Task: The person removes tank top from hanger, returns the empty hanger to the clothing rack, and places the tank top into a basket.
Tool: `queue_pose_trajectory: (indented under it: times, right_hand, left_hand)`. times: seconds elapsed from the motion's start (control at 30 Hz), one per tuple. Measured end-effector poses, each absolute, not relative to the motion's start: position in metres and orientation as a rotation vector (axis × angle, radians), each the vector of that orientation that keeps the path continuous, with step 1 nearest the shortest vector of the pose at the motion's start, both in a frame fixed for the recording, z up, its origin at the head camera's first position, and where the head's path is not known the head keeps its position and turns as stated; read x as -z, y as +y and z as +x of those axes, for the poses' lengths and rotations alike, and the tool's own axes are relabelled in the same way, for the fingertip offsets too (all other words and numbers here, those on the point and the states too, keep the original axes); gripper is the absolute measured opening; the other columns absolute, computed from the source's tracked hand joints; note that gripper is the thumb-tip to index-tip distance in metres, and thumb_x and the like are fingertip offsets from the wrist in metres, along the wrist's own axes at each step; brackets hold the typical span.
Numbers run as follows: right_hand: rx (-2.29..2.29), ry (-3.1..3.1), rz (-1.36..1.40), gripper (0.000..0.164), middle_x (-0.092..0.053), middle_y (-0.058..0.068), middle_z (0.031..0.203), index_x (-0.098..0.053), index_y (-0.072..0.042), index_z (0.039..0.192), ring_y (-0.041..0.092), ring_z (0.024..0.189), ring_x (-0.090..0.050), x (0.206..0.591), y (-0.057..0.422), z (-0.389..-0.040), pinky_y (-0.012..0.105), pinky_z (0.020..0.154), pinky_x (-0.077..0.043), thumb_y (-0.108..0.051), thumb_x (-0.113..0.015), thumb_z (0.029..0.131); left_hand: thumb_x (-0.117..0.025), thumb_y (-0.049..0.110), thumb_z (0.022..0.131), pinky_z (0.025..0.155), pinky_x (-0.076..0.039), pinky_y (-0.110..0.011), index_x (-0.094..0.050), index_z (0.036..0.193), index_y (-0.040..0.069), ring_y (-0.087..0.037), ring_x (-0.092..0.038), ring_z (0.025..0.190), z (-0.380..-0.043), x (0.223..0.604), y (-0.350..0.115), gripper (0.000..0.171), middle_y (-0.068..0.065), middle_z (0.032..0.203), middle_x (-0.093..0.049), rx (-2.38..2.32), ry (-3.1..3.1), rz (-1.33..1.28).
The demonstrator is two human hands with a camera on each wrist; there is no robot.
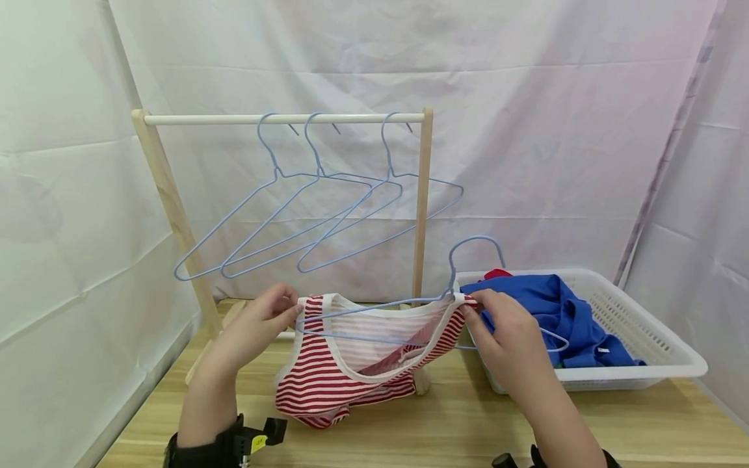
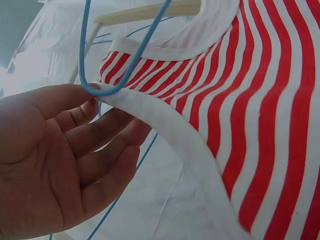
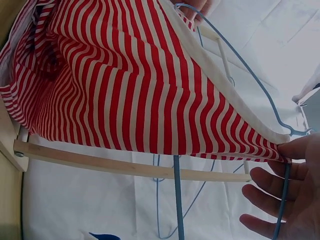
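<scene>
A red-and-white striped sleeveless top (image 1: 316, 383) with white trim is stretched between both hands above the table. My left hand (image 1: 257, 328) pinches its left shoulder strap between thumb and fingers, right by the rounded end of a blue wire hanger (image 2: 102, 91). With thumb and fingertips, my right hand (image 1: 512, 331) pinches the other strap near the hanger's neck. The hanger's hook (image 1: 476, 238) stands up above the top. Its left end lies in front of the left strap, while its right end (image 1: 562, 341) sticks out past my right hand. In the right wrist view the striped fabric (image 3: 135, 100) hangs in folds.
Behind, a wooden rack with a white rail (image 1: 222, 119) carries three blue wire hangers (image 1: 316, 175). To the right stands a white plastic basket (image 1: 673, 364) with blue clothing (image 1: 562, 312) and a bit of red cloth (image 1: 497, 273). All rest on a wood-grain table (image 1: 456, 429).
</scene>
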State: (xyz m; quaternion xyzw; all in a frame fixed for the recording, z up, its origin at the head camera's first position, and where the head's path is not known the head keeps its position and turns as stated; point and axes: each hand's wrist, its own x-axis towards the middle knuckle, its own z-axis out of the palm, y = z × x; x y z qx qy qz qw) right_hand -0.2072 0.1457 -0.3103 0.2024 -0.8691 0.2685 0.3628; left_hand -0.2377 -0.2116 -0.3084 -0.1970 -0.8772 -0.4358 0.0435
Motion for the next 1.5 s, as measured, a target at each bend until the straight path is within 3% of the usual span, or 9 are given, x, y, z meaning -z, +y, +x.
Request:
queue_pose_trajectory:
  times: [0.2, 0.47, 0.7, 0.93, 1.3, 1.5]
  right_hand:
    - [-0.673, -2.273, 0.526, 0.011, -0.056, -0.003, 0.081, -0.057, -0.013, 0.096, 0.011, 0.073, -0.045, 0.312, 0.143, -0.208, 0.036, 0.059, -0.046, -0.021, -0.056, 0.089]
    - [-0.665, -2.296, 0.527, 0.013, -0.058, -0.002, 0.084, -0.057, -0.012, 0.098, 0.011, 0.076, -0.047, 0.313, 0.141, -0.208, 0.037, 0.063, -0.049, -0.02, -0.056, 0.089]
    - [-0.67, -2.32, 0.501, 0.016, -0.059, 0.0, 0.085, -0.057, -0.011, 0.101, 0.012, 0.077, -0.048, 0.313, 0.142, -0.208, 0.038, 0.063, -0.05, -0.022, -0.055, 0.089]
    - [-0.679, -2.327, 0.492, 0.017, -0.059, 0.001, 0.087, -0.057, -0.011, 0.102, 0.013, 0.077, -0.049, 0.313, 0.142, -0.209, 0.039, 0.064, -0.05, -0.023, -0.054, 0.09]
    - [-0.688, -2.252, 0.497, 0.015, -0.06, 0.0, 0.086, -0.058, -0.011, 0.1, 0.014, 0.078, -0.051, 0.312, 0.144, -0.209, 0.041, 0.066, -0.049, -0.021, -0.056, 0.089]
    - [-0.661, -2.162, 0.543, 0.015, -0.063, 0.002, 0.087, -0.058, -0.011, 0.1, 0.016, 0.085, -0.052, 0.312, 0.145, -0.208, 0.046, 0.075, -0.048, -0.018, -0.059, 0.087]
  left_hand:
    - [-0.048, 0.023, 0.094, 0.068, -0.043, -0.04, -0.044, 0.096, 0.014, -0.021, -0.049, 0.082, -0.237, 0.309, -0.2, 0.01, -0.007, 0.088, -0.055, 1.321, -2.685, -0.702]
    - [-0.044, 0.025, 0.095, 0.056, -0.041, -0.033, -0.044, 0.095, 0.02, -0.016, -0.044, 0.067, -0.237, 0.313, -0.187, 0.005, -0.002, 0.076, -0.045, 1.225, -2.695, -0.846]
    - [-0.042, 0.025, 0.096, 0.057, -0.042, -0.032, -0.045, 0.096, 0.021, -0.016, -0.045, 0.069, -0.234, 0.31, -0.18, 0.006, -0.004, 0.081, -0.047, 1.23, -2.699, -0.93]
    - [-0.04, 0.015, 0.096, 0.069, -0.046, -0.04, -0.047, 0.096, 0.01, -0.015, -0.053, 0.086, -0.221, 0.295, -0.173, 0.009, -0.006, 0.093, -0.059, 1.357, -2.692, -0.978]
    - [-0.052, 0.021, 0.092, 0.079, -0.05, -0.039, -0.053, 0.111, 0.023, -0.013, -0.058, 0.089, -0.226, 0.303, -0.184, 0.019, 0.0, 0.094, -0.063, 1.378, -2.653, -1.021]
    - [-0.053, 0.015, 0.09, 0.078, -0.05, -0.037, -0.063, 0.1, 0.018, -0.014, -0.059, 0.087, -0.224, 0.299, -0.19, 0.014, 0.0, 0.091, -0.065, 1.341, -2.526, -0.957]
